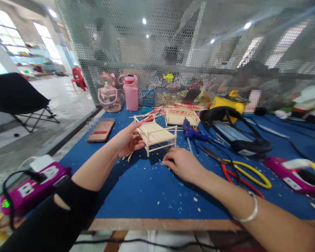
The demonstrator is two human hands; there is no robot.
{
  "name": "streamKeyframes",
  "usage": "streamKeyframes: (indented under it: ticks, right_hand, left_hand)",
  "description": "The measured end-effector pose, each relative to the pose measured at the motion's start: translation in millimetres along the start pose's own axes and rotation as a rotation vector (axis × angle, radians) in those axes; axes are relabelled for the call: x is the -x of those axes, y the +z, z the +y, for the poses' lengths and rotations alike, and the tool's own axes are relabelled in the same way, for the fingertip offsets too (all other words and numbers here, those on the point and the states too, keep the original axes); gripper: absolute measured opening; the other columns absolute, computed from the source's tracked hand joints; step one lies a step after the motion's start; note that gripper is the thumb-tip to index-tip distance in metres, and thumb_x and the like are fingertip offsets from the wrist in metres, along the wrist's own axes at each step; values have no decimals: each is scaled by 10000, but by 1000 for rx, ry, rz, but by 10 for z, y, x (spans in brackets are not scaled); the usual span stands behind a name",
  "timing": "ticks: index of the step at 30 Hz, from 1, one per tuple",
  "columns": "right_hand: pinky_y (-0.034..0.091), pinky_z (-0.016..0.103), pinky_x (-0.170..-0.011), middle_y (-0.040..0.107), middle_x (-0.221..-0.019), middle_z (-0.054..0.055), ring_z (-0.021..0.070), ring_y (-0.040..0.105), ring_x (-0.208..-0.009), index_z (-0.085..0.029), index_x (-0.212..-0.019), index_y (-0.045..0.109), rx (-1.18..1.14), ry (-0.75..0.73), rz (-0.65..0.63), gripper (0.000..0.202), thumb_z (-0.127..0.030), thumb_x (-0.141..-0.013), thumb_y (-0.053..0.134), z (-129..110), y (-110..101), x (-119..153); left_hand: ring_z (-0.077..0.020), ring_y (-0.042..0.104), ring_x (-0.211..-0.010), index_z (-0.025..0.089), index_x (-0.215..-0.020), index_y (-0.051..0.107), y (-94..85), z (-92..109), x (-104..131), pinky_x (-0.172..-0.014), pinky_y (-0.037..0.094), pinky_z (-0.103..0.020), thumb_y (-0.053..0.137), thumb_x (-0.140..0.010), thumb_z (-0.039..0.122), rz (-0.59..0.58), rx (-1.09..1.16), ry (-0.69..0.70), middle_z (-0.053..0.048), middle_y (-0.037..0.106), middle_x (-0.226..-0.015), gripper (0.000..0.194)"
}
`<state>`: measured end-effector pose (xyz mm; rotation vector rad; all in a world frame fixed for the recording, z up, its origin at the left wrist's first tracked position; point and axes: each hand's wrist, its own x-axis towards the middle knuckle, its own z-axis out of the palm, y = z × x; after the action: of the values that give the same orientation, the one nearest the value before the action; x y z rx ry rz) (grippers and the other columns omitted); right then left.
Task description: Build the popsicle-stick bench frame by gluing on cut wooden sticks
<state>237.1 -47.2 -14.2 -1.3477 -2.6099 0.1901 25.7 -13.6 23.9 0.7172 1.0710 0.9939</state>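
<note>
A small wooden model bed [157,134] made of pale sticks is tilted above the blue tabletop, in the middle of the view. My left hand [130,140] grips its left end, thumb on top and fingers beneath. My right hand [182,162] is just below and right of the model, apart from it, fingers curled and pressed together near the tabletop; whether something small is between them is hidden. Behind the model lies a second stick frame [182,118]. A blue glue gun [195,134] rests to the right, beside scissors [225,161] with red and yellow handles.
A phone [101,130] lies at the left, with a pink bottle [131,92] and a clear bottle [109,98] behind. Black headgear [236,134] sits right. Purple power strips [36,189] flank the table. Red-tipped sticks lie before the mesh screen [152,45].
</note>
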Motion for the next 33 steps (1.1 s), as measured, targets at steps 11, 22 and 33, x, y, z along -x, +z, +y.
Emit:
streamKeyframes:
  ticks: [11, 22, 33]
  right_hand:
    - [398, 244, -638, 665, -784, 11, 128, 587, -681, -189, -917, 586, -211, -119, -1, 162, -239, -947, 434, 83, -236, 195]
    - [377, 205, -532, 573, -641, -34, 82, 487, -559, -180, -777, 610, -598, -13, 157, 84, -220, -825, 553, 207, -256, 157]
    - [532, 250, -623, 672, -718, 15, 134, 664, -654, -183, -838, 582, -813, 22, 316, 75, -254, -850, 563, 149, -330, 182]
  left_hand:
    - [-79, 550, -506, 127, -916, 620, 113, -199, -406, -532, 489, -198, 605, -835, 414, -78, -200, 102, -24, 601, -628, 299]
    - [-126, 516, -617, 201, -818, 477, 8, -557, 51, -597, 401, -262, 643, -691, 200, 263, -843, 473, 9, 579, -720, 208]
    - [-138, 534, -655, 208, -1026, 652, 285, -547, 51, -641, 391, -248, 622, -771, 271, 339, -758, 798, -5, 650, -752, 265]
